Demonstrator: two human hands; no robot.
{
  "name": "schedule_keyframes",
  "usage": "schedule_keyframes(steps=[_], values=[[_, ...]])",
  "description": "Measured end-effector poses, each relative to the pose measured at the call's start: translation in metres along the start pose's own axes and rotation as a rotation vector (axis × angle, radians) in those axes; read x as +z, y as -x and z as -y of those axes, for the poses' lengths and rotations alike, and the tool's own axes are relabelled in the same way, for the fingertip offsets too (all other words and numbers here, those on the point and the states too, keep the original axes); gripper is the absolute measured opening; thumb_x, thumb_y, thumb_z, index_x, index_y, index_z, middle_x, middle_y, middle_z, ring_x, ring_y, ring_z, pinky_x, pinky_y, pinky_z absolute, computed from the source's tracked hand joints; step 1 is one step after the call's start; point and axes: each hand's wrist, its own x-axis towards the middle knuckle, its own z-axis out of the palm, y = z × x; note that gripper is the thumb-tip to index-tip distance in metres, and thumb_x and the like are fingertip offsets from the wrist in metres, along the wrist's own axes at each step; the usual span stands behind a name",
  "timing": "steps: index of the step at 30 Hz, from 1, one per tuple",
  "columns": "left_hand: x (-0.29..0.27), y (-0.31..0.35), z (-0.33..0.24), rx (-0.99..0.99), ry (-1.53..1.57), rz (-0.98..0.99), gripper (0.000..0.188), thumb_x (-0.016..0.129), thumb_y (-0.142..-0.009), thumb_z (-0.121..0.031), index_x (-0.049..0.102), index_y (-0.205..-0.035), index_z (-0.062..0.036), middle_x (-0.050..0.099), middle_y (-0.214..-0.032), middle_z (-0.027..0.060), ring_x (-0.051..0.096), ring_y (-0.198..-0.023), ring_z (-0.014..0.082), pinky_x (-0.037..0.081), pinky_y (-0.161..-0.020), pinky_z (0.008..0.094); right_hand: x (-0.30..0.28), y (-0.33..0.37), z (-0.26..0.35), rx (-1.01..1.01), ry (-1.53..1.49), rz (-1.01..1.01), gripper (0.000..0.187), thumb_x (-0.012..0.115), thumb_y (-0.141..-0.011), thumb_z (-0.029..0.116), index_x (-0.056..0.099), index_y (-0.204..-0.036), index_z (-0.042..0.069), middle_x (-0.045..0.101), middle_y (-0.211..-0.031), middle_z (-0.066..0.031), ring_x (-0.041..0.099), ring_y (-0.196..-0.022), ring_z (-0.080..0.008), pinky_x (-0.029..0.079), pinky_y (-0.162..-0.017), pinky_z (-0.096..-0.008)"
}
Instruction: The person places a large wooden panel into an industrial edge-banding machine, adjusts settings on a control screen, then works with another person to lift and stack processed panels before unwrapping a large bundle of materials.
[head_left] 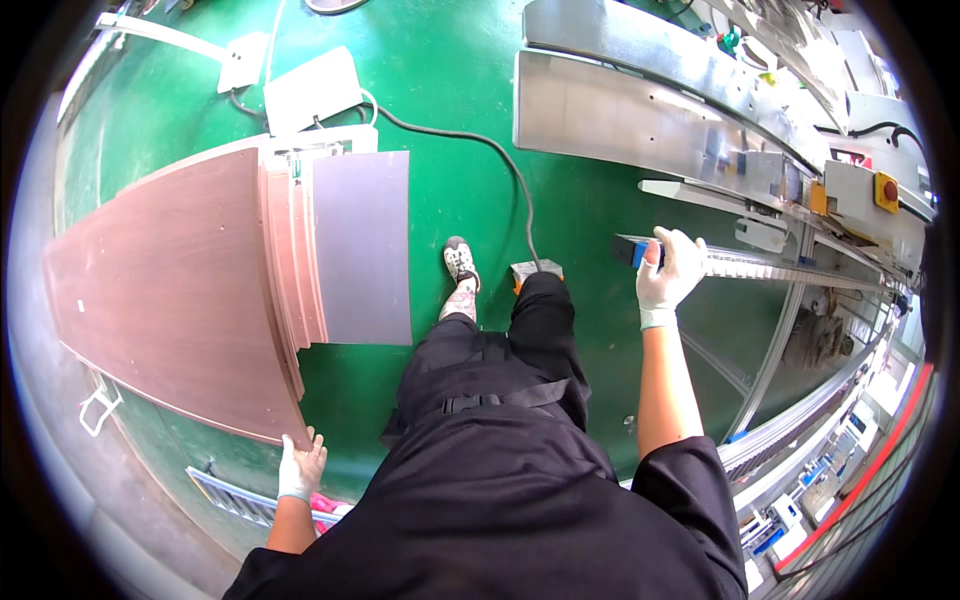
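My left hand (302, 468), in a white glove, holds the near corner of a large brown panel (170, 290). The panel lies on a stack of pinkish-brown boards (292, 260) at my left, and a grey board (362, 250) juts out from the stack toward me. On my right, my gloved right hand (672, 275) is closed around the end of a long metal rail (780, 270), beside its blue end piece (638, 252). The palm hides part of the rail. My right foot is by a foot pedal (538, 268) with orange sides.
A dark cable (470, 135) runs across the green floor from the pedal to a white box (315, 90) behind the boards. Metal machine panels (640, 105) stand at the far right, near a red emergency button (886, 192). A blue-grey rack (235, 497) lies at lower left.
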Motion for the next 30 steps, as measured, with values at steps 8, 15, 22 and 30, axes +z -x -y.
schedule_keyframes(steps=[8, 15, 22, 30], values=[[-0.007, 0.005, 0.004, 0.002, 0.021, 0.004, 0.063, 0.044, -0.104, -0.06, 0.042, -0.151, -0.0175, 0.048, -0.153, -0.0017, 0.051, -0.13, 0.0226, 0.043, -0.106, 0.0397, -0.004, -0.007, 0.004, 0.011, -0.024, 0.044, 0.02, 0.065, -0.093, 0.031, 0.073, -0.1, 0.014, 0.071, -0.099, -0.003, 0.065, -0.099, -0.0256, 0.039, -0.109, -0.0483], [-0.002, -0.006, 0.024, 0.124, 0.174, 0.038, 0.064, 0.045, -0.104, -0.06, 0.044, -0.148, -0.0145, 0.049, -0.151, -0.0007, 0.05, -0.133, 0.0231, 0.047, -0.103, 0.0393, 0.001, -0.005, 0.002, -0.052, 0.005, 0.006, 0.023, 0.064, -0.094, 0.033, 0.073, -0.1, 0.012, 0.071, -0.097, -0.0061, 0.067, -0.098, -0.0269, 0.042, -0.107, -0.0487], [0.013, -0.001, 0.022, 0.126, 0.295, -0.005, 0.066, 0.046, -0.103, -0.061, 0.04, -0.15, -0.0153, 0.046, -0.154, -0.0003, 0.041, -0.143, 0.0258, 0.043, -0.106, 0.0416, 0.004, 0.004, -0.006, -0.059, -0.029, 0.026, 0.036, 0.055, -0.1, 0.041, 0.074, -0.099, 0.011, 0.072, -0.095, -0.0088, 0.069, -0.093, -0.03, 0.046, -0.102, -0.0516], [0.023, 0.009, 0.02, 0.094, 0.219, -0.086, 0.072, 0.047, -0.101, -0.064, 0.033, -0.156, -0.0205, 0.039, -0.161, -0.0028, 0.042, -0.142, 0.0228, 0.046, -0.104, 0.0411, 0.003, -0.009, 0.002, -0.045, -0.027, 0.004, 0.041, 0.051, -0.1, 0.046, 0.072, -0.097, 0.012, 0.07, -0.093, -0.0072, 0.066, -0.094, -0.0299, 0.043, -0.101, -0.0498]])
